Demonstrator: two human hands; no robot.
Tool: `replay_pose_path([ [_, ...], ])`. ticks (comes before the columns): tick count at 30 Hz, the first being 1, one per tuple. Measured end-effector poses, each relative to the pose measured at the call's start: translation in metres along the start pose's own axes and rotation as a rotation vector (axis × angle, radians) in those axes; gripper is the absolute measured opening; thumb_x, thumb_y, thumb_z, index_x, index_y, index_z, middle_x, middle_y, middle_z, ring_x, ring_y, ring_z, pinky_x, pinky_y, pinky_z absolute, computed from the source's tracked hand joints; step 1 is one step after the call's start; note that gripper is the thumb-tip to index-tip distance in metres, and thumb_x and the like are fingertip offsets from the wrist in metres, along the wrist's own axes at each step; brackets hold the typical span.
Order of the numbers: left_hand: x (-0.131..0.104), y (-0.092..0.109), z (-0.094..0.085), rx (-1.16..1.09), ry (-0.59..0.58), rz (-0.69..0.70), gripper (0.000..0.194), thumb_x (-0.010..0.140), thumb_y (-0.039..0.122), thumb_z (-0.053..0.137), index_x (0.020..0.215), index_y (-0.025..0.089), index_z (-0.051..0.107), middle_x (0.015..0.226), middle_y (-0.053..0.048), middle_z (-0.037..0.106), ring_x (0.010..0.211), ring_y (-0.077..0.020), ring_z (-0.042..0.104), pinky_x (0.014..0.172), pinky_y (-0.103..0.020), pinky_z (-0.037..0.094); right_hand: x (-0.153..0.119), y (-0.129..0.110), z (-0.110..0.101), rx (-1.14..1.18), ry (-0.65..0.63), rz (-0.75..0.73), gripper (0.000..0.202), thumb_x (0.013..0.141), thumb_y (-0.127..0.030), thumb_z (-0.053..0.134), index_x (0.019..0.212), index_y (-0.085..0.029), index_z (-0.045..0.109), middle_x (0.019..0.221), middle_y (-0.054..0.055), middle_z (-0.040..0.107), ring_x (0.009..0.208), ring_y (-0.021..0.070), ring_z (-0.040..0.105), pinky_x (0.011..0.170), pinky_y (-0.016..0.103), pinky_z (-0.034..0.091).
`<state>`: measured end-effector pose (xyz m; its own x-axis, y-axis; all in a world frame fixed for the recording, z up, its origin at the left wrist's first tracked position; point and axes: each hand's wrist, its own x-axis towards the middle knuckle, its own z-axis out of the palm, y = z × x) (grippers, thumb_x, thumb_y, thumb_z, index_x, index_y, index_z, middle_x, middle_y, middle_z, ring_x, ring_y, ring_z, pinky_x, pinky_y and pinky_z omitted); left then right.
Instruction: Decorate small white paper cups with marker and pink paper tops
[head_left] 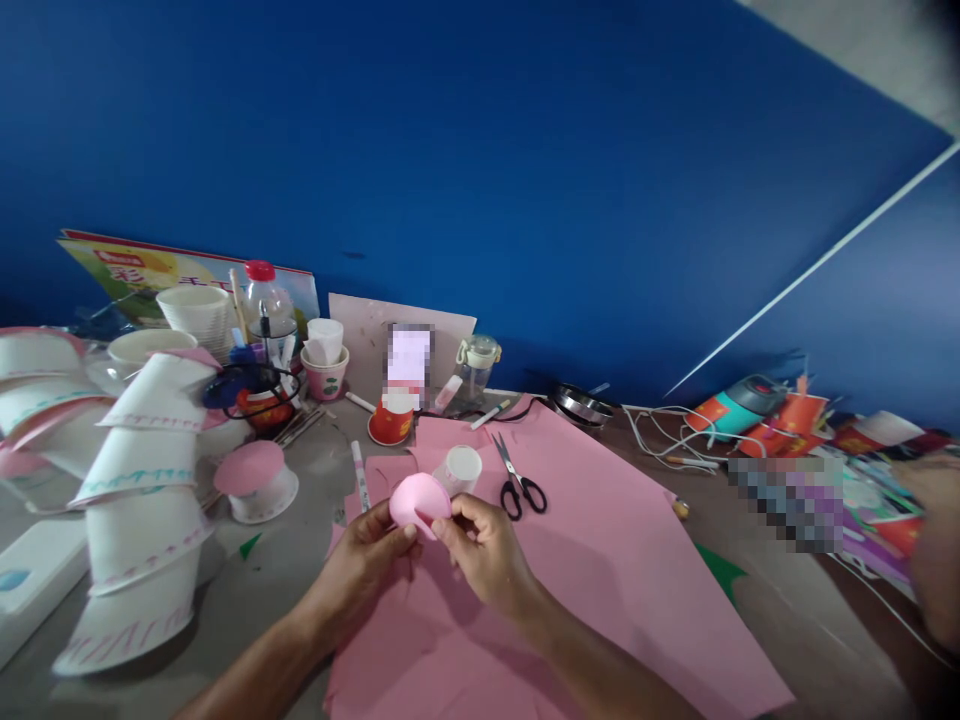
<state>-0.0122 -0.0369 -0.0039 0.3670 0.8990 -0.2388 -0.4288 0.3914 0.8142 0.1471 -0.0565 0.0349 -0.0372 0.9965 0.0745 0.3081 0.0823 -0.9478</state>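
Observation:
A round pink paper disc (418, 497) is pinched between my two hands, above a large pink paper sheet (615, 560). My left hand (367, 550) grips its left edge with thumb and fingers. On the right edge, my right hand (484, 550) has its thumb and fingertips closed on the paper. Just behind the disc stands a white paper cup (460, 468). Black-handled scissors (517, 480) lie part open on the sheet, to the right of the cup.
Stacked decorated white cups (142, 500) fill the left side, near a pink-topped cup (255, 480). A red cup (391, 418), a phone (409, 360) and a lidded jar (478, 365) stand along the back. At far right are cables, red cups (795, 420) and another person's arm (941, 550).

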Motion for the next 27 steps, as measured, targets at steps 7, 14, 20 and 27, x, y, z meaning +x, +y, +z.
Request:
replay_pose_path([
  [7,0.004,-0.004,-0.003,-0.044,-0.009,0.028,0.026,0.07,0.032,0.083,0.084,0.016,0.069,0.067,0.0,0.063,0.06,-0.0099,0.055,0.056,-0.02,0.042,-0.001,-0.002,0.003,0.164,-0.107,0.095,0.019,0.079,-0.035,0.058,0.071,-0.019,0.055,0.053,-0.004,0.052,0.044,0.01,0.046,0.044,0.021,0.036],
  [14,0.004,-0.004,-0.005,-0.047,-0.035,-0.008,0.025,0.071,0.033,0.082,0.078,0.014,0.069,0.063,0.001,0.06,0.056,-0.009,0.052,0.054,-0.02,0.039,-0.001,-0.002,0.002,0.222,-0.136,0.108,0.019,0.078,-0.035,0.061,0.072,-0.018,0.055,0.055,-0.004,0.05,0.048,0.0102,0.045,0.047,0.022,0.035],
  [20,0.002,0.0,-0.004,-0.05,0.005,-0.011,0.026,0.068,0.034,0.084,0.076,0.014,0.069,0.061,0.002,0.06,0.053,-0.0064,0.048,0.051,-0.017,0.038,0.0,-0.004,0.003,0.184,-0.124,0.09,0.019,0.077,-0.033,0.063,0.07,-0.018,0.053,0.058,-0.006,0.043,0.052,0.009,0.039,0.05,0.022,0.033],
  [27,0.0,0.005,-0.001,-0.039,-0.006,-0.012,0.027,0.065,0.034,0.086,0.081,0.016,0.075,0.067,-0.001,0.067,0.06,-0.0089,0.055,0.058,-0.019,0.044,0.002,0.0,0.002,0.205,-0.08,0.164,0.018,0.077,-0.032,0.06,0.067,-0.02,0.052,0.05,-0.006,0.049,0.044,0.0093,0.042,0.046,0.022,0.035],
])
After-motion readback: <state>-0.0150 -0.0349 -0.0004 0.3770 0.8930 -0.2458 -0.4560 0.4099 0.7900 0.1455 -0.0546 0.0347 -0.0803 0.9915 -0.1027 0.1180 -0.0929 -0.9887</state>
